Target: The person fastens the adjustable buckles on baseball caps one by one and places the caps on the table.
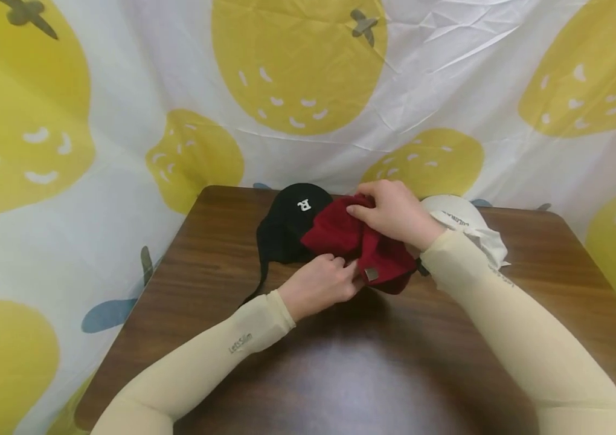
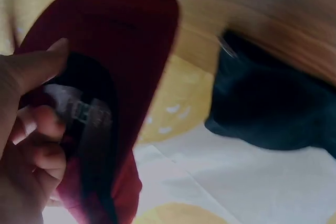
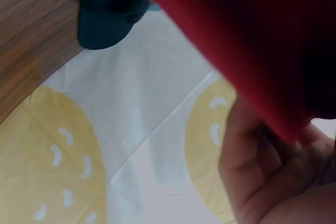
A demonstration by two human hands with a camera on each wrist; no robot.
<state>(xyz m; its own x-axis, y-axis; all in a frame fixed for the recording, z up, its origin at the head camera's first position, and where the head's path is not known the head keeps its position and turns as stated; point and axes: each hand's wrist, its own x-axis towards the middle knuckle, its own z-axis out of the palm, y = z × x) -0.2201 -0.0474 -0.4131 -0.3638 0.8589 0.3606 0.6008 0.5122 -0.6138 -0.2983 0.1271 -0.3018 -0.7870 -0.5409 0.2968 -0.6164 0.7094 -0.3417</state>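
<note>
Red cap: we find the red cap (image 1: 340, 229) at the centre of the head frame, gathered between both hands, with a small square tag (image 1: 371, 274) towards its lower edge; whether it touches the surface we cannot tell.
Left hand: we record the left hand (image 1: 325, 283) below the cap's middle, fingers curled and gripping it; in the left wrist view the thumb lies against the brim's underside, beside a pale inner label (image 2: 84, 109).
Right hand: we list the right hand (image 1: 397, 214) at the cap's upper right, thumb and fingers closed in a pinch on the red cloth.
Black cap: we note a black cap (image 1: 288, 211) left of centre, bearing a white "R", partly behind the red one; a dark strap (image 1: 260, 281) trails down-left.
White cap: we enter a white cap (image 1: 457, 211) right of centre, dark lettering on its front, partly behind the right wrist.
Sleeves: cream, on both arms.
Surface: brown wood-grain surface (image 1: 340, 374).
Backdrop: pale fabric (image 1: 308, 154) printed with yellow fruit.
</note>
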